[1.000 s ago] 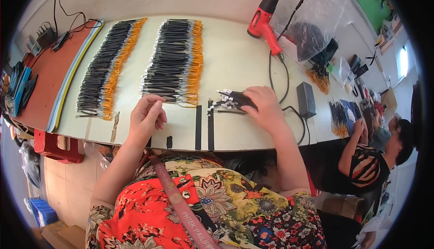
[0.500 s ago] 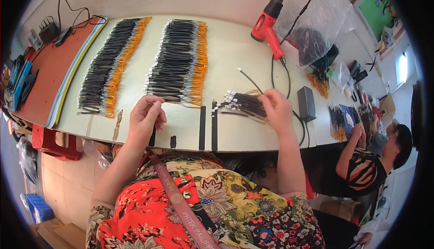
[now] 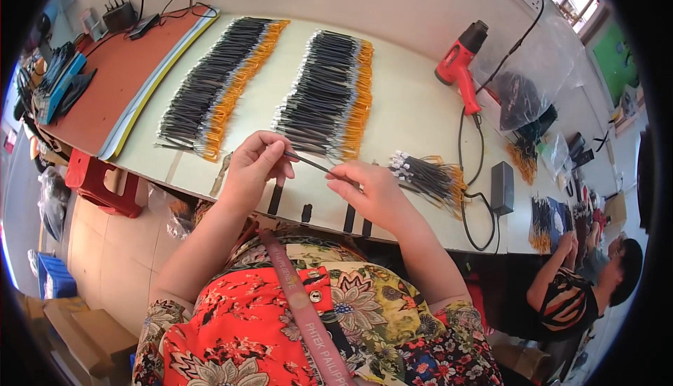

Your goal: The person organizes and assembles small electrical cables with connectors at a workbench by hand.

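Observation:
A single short black cable [image 3: 310, 163] is stretched between my two hands above the near part of the table. My left hand [image 3: 252, 170] pinches one end between thumb and fingers. The other end is in the closed fingers of my right hand [image 3: 373, 193], which partly hide it. Just beyond my hands lies a neat row of black cables [image 3: 324, 95] with white tips on the left and orange loops on the right. A second such row [image 3: 214, 81] lies farther left. Right of my right hand is a loose pile of similar cables [image 3: 429, 175].
A red heat gun [image 3: 462, 67] stands at the back right, its black cord running forward past a dark grey block [image 3: 502, 188]. Clear plastic bags [image 3: 526, 70] lie beyond. Left are a brown board [image 3: 133, 67] and a red stool [image 3: 105, 186]. A co-worker [image 3: 592, 281] sits at the right.
My right hand has moved left from the loose pile with a cable, and my left hand now pinches that cable's other end. The view has shifted, so the table appears moved.

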A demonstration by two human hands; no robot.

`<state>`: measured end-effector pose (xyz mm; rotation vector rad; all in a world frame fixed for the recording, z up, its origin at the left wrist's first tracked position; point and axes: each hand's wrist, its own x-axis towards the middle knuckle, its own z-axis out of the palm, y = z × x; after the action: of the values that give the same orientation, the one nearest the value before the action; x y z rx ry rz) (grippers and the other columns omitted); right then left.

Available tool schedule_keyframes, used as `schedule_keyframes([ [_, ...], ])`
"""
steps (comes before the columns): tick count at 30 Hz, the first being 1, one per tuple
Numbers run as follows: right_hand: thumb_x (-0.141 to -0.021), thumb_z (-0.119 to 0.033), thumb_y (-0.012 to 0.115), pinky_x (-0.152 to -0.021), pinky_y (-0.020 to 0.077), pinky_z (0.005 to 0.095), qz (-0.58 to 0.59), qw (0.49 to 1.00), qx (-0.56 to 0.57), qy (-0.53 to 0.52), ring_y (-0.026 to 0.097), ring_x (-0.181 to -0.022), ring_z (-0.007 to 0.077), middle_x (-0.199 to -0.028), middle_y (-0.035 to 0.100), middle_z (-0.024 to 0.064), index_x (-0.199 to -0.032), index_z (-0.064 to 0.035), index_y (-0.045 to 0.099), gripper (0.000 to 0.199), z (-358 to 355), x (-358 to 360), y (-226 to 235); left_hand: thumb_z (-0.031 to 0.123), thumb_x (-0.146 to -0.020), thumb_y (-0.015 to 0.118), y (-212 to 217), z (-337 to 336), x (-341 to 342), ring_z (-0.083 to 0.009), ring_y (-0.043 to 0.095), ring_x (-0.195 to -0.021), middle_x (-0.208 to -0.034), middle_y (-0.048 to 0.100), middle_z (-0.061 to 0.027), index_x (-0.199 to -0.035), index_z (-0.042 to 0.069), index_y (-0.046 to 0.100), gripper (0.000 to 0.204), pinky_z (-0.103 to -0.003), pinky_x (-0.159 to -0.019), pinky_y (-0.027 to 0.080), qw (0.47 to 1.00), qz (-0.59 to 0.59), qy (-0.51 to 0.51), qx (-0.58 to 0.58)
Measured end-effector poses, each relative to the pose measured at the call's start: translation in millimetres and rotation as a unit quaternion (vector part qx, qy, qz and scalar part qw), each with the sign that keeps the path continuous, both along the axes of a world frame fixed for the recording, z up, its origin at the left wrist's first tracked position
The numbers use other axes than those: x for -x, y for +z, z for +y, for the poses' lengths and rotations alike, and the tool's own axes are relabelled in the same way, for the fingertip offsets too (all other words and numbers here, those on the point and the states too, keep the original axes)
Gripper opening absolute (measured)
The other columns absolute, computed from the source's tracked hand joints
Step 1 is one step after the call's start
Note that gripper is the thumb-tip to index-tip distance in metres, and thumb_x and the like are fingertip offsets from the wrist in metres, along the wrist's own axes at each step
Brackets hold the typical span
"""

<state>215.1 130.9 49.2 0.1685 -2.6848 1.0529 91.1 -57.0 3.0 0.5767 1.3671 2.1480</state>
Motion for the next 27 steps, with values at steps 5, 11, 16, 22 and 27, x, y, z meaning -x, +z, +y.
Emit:
schedule_keyframes([
  [5,-0.09,-0.021,0.058,-0.06,0.045,0.0233,-0.228,0.93,0.285,0.041,0.054,-0.066,0.0076,-0.073,0.059,0.0015,-0.101,-0.0004,0.064,0.024,0.4,6.2,-13.4,0.011,-0.095,0.051,4.4,-12.7,8.6,-0.0135,0.061,-0.064,-0.085,0.062,-0.0084,-0.106,0.004,0.051,0.013,-0.021,-0.05,0.046,0.997,0.072,-0.002,0.008],
  [11,-0.088,-0.018,0.06,-0.055,0.0428,0.0244,-0.158,0.981,0.11,-0.011,0.052,-0.058,0.0083,-0.063,0.057,0.0031,-0.095,-0.0021,0.066,0.018,-7.0,7.2,-9.5,0.009,-0.095,0.05,6.0,-14.7,7.0,-0.0123,0.061,-0.065,-0.083,0.062,-0.0079,-0.111,0.003,0.049,0.017,-0.021,-0.052,0.045,0.994,0.104,0.0,0.041],
  [16,-0.089,-0.016,0.057,-0.056,0.0441,0.0234,-0.206,0.972,0.117,0.003,0.056,-0.061,0.0081,-0.069,0.061,0.0027,-0.094,-0.002,0.066,0.017,-6.0,11.4,-1.2,0.009,-0.095,0.05,5.8,-16.2,7.9,-0.0124,0.062,-0.065,-0.083,0.063,-0.0082,-0.113,0.003,0.048,0.019,-0.022,-0.053,0.046,0.992,0.114,-0.001,0.051],
  [22,-0.088,-0.019,0.058,-0.065,0.0461,0.0273,-0.177,0.954,0.234,0.068,0.059,-0.071,0.0138,-0.077,0.064,0.0084,-0.09,0.0012,0.064,0.021,-12.2,24.8,-6.3,0.01,-0.095,0.05,10.8,-15.3,3.1,-0.0139,0.063,-0.067,-0.087,0.064,-0.0094,-0.117,0.002,0.045,0.024,-0.023,-0.055,0.048,0.99,0.125,-0.056,0.04],
  [27,-0.084,-0.019,0.061,-0.065,0.0461,0.0288,-0.159,0.976,0.146,0.027,0.06,-0.071,0.015,-0.076,0.064,0.0094,-0.09,0.0002,0.064,0.021,-11.8,29.5,-2.0,0.013,-0.096,0.049,6.2,-18.6,10.2,-0.0164,0.064,-0.068,-0.09,0.064,-0.0121,-0.118,0.004,0.045,0.024,-0.024,-0.055,0.05,0.997,0.06,-0.055,0.014],
])
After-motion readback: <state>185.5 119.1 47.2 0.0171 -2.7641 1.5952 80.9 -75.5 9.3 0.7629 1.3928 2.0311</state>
